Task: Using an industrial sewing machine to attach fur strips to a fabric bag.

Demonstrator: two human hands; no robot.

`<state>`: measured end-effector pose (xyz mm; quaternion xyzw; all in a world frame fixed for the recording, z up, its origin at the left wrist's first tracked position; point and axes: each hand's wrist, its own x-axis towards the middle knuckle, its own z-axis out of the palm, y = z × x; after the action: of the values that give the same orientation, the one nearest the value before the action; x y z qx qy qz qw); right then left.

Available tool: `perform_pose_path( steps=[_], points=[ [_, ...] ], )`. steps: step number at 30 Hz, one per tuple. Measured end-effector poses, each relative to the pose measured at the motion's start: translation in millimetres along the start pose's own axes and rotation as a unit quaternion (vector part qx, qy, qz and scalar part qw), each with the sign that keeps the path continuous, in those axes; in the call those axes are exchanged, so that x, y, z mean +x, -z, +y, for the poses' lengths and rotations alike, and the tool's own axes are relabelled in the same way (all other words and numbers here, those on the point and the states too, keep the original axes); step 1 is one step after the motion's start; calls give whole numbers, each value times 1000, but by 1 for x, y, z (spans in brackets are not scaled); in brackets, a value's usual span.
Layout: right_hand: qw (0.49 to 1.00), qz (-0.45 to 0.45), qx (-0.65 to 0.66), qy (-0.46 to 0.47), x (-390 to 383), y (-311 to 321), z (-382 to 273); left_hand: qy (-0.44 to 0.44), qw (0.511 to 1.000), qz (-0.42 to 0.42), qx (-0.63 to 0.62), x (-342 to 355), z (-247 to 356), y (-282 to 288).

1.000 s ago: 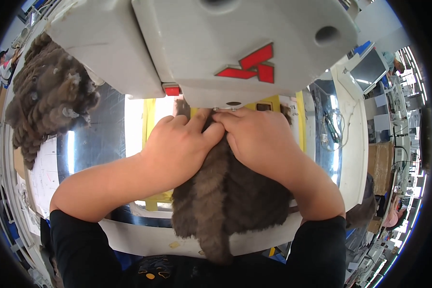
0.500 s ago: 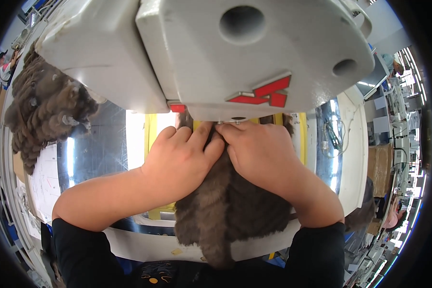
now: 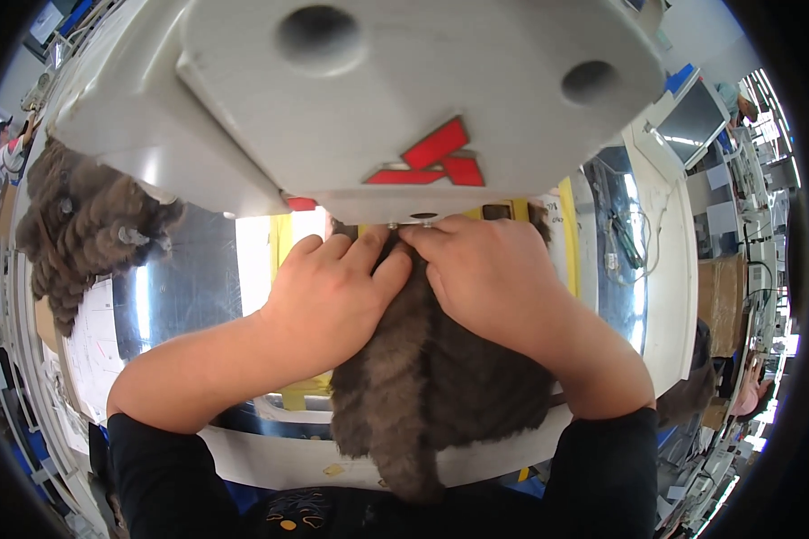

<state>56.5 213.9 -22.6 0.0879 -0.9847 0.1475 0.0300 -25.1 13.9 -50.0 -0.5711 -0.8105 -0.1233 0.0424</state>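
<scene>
You look to be partway through the work at the machine [image 3: 422, 99]. The fur [image 3: 485, 386] is set in place: its far end runs up to the low front edge of the machine head, and its broad near part lies spread on your side of it. Judging by that, a good length has not gone under the head, though whatever is done at the far end is hidden. A lighter strip [image 3: 395, 377] lies lengthwise along the fur, its tail reaching past the near edge of the table [image 3: 279, 455] toward your shirt. The fur pile [image 3: 94, 220] sits well apart on your left; whether it is finished or waiting, I cannot tell.

Your left hand [image 3: 328, 292] and right hand [image 3: 499, 278] sit close together, angled in toward each other over the fur's narrow far end, knuckles bent. On each, thumb and forefinger point in to the same spot, just below the head. Both rest on the fur, but the fingertips are partly hidden, so I cannot tell whether they pinch it or only press. Your elbows are bent and set wide, the forearms slanting inward from the black sleeves [image 3: 166, 472].
</scene>
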Motion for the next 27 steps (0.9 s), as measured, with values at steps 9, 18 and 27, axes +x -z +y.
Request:
perform_pose_path(
  steps=[9, 18, 27],
  points=[
    [999, 23, -26, 28, -4, 1, 12, -11, 1000, -5, -13, 7, 1, -1],
    [998, 6, 15, 66, -3, 3, 22, -80, 997, -1, -24, -6, 6, 9],
    [998, -17, 50, 27, 1, 11, 28, -100, 995, 11, 27, -15, 13, 0]
  ],
)
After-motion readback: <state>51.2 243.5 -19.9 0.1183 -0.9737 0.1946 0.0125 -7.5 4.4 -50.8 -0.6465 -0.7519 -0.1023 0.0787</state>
